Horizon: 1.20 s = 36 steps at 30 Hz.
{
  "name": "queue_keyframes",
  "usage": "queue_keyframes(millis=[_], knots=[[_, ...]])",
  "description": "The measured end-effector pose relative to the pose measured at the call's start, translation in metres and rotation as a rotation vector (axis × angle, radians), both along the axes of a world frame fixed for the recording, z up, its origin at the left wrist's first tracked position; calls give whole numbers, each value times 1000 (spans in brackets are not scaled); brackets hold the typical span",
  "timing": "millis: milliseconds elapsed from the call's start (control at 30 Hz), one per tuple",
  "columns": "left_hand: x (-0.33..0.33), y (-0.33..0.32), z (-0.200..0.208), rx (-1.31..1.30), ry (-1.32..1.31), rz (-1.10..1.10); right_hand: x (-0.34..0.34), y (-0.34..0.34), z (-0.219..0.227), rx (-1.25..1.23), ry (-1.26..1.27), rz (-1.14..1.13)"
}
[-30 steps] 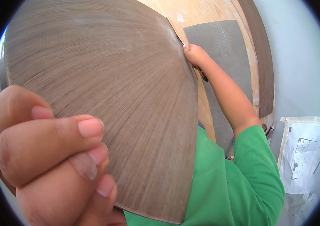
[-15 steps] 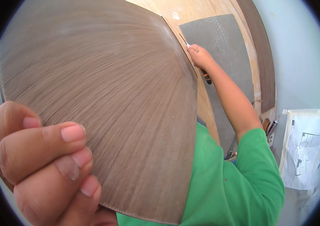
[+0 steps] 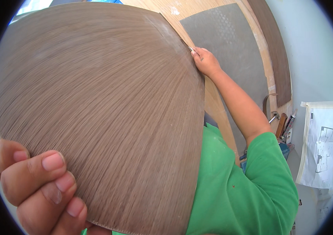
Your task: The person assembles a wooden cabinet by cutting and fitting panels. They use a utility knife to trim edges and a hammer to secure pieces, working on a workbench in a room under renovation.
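Note:
A large brown wood-grain panel (image 3: 107, 113) stands tilted in front of me and fills much of the view. At its lower left edge my left hand (image 3: 43, 188) is closed, with the fingers curled over onto the grained face. By the panel's right edge, my right hand (image 3: 206, 62) grips a thin-shafted metal hand tool (image 3: 190, 48). The tool's shaft lies along that edge and seems to touch it. Its handle is hidden behind the hand and panel, so its exact kind cannot be made out.
Beyond the panel, a grey sheet (image 3: 229, 43) lies on a light wooden board (image 3: 176, 17). A brown strip (image 3: 278, 66) runs along the wall side. A hammer (image 3: 275, 116) and a wooden-handled tool (image 3: 281, 125) rest at the right. Taped drawings (image 3: 323, 149) hang on the wall.
My left hand and the panel's near corner sit lower and farther left in view. The right hand has brought the tool's shaft to the panel's edge; its dark, orange-banded handle has gone from sight.

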<state>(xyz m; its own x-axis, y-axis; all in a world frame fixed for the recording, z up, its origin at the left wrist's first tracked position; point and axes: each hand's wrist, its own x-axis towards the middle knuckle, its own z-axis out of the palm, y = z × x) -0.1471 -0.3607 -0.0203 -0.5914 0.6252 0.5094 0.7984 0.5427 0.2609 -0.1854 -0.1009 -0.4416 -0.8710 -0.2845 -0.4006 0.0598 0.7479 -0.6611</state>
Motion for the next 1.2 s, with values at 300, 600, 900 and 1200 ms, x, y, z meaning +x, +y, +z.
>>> queue_keyframes(millis=[300,600,900,1200], knots=[[30,-26,-39,318,280,79,2,3,-4,-101,7,-20],[4,-1,-14,157,119,30,2,13,26,54,-188,66],[45,-28,29,-250,-233,125,26,45,24,84,-176,97],[31,-22,-4,-14,-65,153,49,55,13,-52,-150,-24]])
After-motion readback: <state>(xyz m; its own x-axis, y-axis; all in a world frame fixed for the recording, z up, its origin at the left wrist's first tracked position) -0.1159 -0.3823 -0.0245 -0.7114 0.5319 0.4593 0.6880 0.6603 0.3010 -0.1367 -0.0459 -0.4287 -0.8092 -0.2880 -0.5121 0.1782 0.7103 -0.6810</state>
